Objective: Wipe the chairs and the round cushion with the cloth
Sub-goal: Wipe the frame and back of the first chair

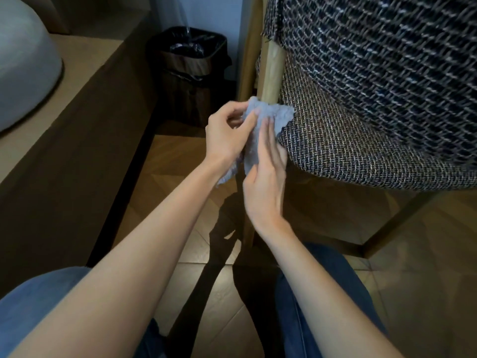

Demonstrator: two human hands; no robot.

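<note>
Crumpled blue-grey cloth [271,113] lies at the corner of the woven tweed chair seat [348,151], touching the upright pale wooden post [272,73]. Left hand [228,131] pinches it; right hand [265,182] presses it, fingers straight. Post judged nearer the left hand.

Chair leg [271,73] rt, counter [77,120] left.
</note>
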